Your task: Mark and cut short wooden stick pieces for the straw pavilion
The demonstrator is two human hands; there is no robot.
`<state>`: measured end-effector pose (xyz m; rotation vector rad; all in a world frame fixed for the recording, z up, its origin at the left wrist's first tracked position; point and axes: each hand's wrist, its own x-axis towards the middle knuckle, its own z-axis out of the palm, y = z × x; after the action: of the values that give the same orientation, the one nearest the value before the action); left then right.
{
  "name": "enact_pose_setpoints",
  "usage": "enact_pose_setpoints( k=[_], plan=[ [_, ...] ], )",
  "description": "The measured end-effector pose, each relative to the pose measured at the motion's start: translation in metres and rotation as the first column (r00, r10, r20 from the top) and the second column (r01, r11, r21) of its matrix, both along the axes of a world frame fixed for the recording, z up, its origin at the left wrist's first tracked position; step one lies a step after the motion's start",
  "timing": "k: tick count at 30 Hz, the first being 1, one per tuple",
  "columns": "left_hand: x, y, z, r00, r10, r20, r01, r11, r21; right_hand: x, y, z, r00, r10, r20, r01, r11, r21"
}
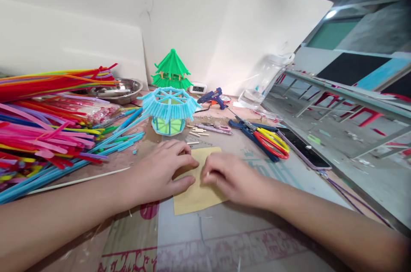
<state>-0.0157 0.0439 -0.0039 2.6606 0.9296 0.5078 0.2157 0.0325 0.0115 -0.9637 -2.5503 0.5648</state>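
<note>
A square of yellow paper [189, 204] lies flat on the covered table. My left hand [163, 169] rests over its left part, thumb and fingers apart, with nothing seen between them. On the paper's right part, my right hand [229, 175] is closed, fingertips pinched together; a tiny pale bit shows at them, too small to name. Just behind the paper are several short wooden stick pieces [199, 130] and a pen [213, 129]. Beyond these stands a small pavilion-like model with a light blue fuzzy roof [170, 103], and behind it a green tiered roof model [172, 66].
Bundles of coloured pipe cleaners [41, 135] and a metal bowl [118, 91] crowd the left. To the right are red-and-yellow-handled scissors [272, 141], blue-handled pliers [261, 145] and a phone [303, 147]. A glue gun [213, 97], clock [198, 88] and clear jug [261, 85] stand behind.
</note>
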Motion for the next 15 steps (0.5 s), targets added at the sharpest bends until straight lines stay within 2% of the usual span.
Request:
enact_pose_setpoints(
  k=[2,4,5,6,7,8,10,12,13,15],
  plan=[
    [0.000,0.000,0.000,1.000,-0.004,-0.001,0.004,1.000,0.001,0.001,0.003,-0.002,0.998,0.061,-0.007,-0.061,0.997,-0.054],
    [0.000,0.000,0.000,1.000,0.005,-0.003,-0.005,1.000,0.003,0.003,0.011,-0.004,0.997,-0.055,-0.056,0.054,0.998,-0.025],
    [-0.001,0.000,0.000,1.000,0.010,-0.004,-0.010,1.000,0.003,0.004,0.015,-0.006,0.983,-0.134,-0.125,0.127,0.990,-0.058],
    [-0.001,-0.001,0.000,1.000,0.014,-0.004,-0.014,1.000,0.002,0.005,0.019,-0.006,0.953,-0.199,-0.227,0.168,0.974,-0.150],
    [-0.001,-0.001,-0.001,1.000,0.016,-0.003,-0.016,1.000,0.000,0.005,0.022,-0.006,0.902,-0.253,-0.349,0.152,0.944,-0.291],
    [-0.001,-0.001,-0.001,1.000,0.015,-0.001,-0.015,1.000,-0.002,0.005,0.023,-0.006,0.831,-0.302,-0.467,0.076,0.893,-0.443],
    [-0.001,-0.001,-0.001,1.000,0.015,0.008,-0.015,1.000,0.001,0.004,0.024,-0.005,0.675,-0.400,-0.620,-0.148,0.750,-0.645],
    [-0.001,-0.001,-0.002,1.000,0.015,0.018,-0.015,1.000,0.001,0.001,0.022,-0.004,0.598,-0.461,-0.656,-0.285,0.642,-0.711],
    [-0.001,-0.001,-0.002,1.000,0.016,0.022,-0.016,1.000,0.000,0.000,0.021,-0.004,0.588,-0.477,-0.654,-0.311,0.612,-0.727],
    [-0.001,-0.001,-0.003,0.999,0.017,0.030,-0.017,1.000,-0.004,-0.001,0.020,-0.005,0.582,-0.495,-0.645,-0.323,0.587,-0.743]
  ],
)
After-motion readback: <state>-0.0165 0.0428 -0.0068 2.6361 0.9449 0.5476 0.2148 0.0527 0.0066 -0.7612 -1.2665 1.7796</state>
